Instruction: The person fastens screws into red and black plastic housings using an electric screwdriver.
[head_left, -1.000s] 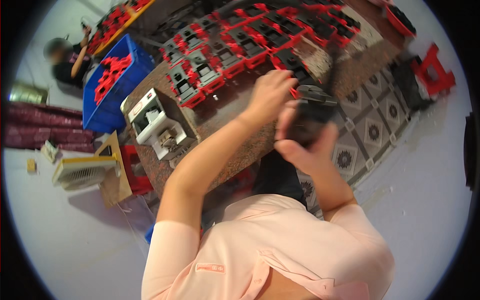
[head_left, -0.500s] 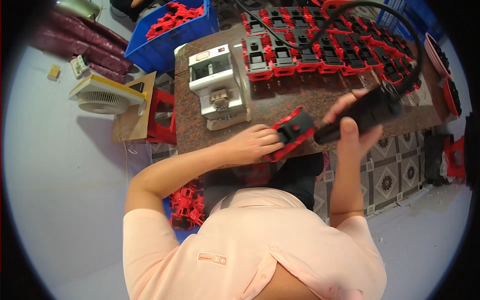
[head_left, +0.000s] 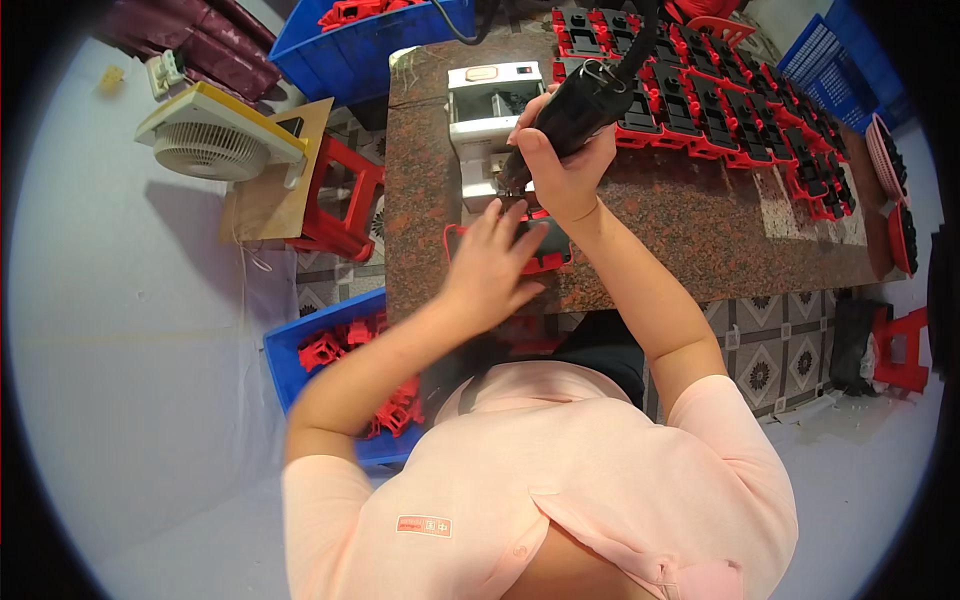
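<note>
My right hand [head_left: 572, 168] is wrapped round a black electric screwdriver [head_left: 583, 108]. The tool's tip points down at the front of a white screw feeder [head_left: 482, 130]. Just below that tip my left hand [head_left: 492, 262] has its fingers spread. They reach over a red and black plastic part [head_left: 548, 260] near the table's front edge, partly hiding it. Whether the fingertips touch the part or the tip cannot be made out. A thick black cable [head_left: 640, 45] runs up from the screwdriver.
Rows of red and black parts [head_left: 715, 95] cover the table's [head_left: 665, 240] far right. A blue bin [head_left: 335, 65] of red pieces stands behind at left, another blue bin [head_left: 285, 350] by my left arm. A fan [head_left: 212, 140] and red stool [head_left: 345, 200] are at left.
The screwdriver has moved left to the screw feeder in my right hand. My left hand has let go of the red and black part, now on the table, and spread its fingers.
</note>
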